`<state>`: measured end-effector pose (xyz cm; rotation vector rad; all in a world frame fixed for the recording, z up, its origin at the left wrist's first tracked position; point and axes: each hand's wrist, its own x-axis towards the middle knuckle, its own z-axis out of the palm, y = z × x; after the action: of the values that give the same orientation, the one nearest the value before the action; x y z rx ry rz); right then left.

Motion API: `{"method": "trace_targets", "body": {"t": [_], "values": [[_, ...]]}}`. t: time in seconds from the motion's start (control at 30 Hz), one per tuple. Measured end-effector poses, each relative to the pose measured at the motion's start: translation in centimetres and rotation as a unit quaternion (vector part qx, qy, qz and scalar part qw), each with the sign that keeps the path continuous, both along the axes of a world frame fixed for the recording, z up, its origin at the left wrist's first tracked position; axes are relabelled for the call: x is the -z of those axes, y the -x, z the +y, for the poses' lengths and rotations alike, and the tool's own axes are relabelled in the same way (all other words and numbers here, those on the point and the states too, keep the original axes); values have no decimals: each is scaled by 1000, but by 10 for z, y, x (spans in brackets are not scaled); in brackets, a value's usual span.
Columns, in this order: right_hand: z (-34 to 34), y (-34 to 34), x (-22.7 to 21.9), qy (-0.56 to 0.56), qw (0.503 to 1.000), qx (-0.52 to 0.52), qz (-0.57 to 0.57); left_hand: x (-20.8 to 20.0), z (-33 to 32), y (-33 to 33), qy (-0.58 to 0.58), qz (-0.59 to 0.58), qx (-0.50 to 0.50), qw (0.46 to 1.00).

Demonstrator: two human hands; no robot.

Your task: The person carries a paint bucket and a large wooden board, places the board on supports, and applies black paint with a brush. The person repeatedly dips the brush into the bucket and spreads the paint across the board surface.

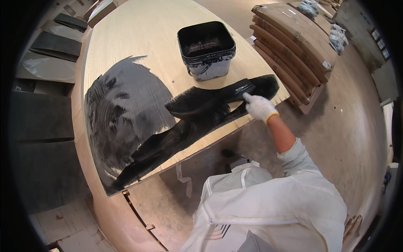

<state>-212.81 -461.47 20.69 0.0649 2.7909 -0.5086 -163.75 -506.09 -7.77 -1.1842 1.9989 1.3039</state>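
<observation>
My right hand [261,108], in a white glove with a yellow cuff, is closed around the handle of a paintbrush [243,88] coated in black. The brush head presses on wet black paint [197,103] near the right end of a large pale wooden board [126,33]. A broad patch of thinner, greyish-black paint [130,101] covers the board's left part, and bare wood shows around it. Just beyond the brush, a square black-rimmed bucket [210,69] stands on the board, smeared with black paint inside and out. My left hand does not show.
Flat brown cardboard packages [289,46] are stacked beyond the board's right edge. Dark panels [42,113] lie along the left side. Bagged items [337,40] rest by the stack. Concrete floor [336,126] stretches to the right.
</observation>
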Motion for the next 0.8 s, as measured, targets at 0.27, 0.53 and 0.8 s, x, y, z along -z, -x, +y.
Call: {"method": "trace_targets", "body": {"t": [0.27, 0.53, 0.8], "values": [[168, 134, 2, -49, 994, -64, -75, -37, -26, 59, -39, 3, -177, 983], [175, 38, -11, -87, 995, -8, -44, -44, 21, 91, -60, 26, -22, 998], [33, -113, -9, -79, 989, 101, -74, 10, -12, 22, -1, -5, 83, 997]]}}
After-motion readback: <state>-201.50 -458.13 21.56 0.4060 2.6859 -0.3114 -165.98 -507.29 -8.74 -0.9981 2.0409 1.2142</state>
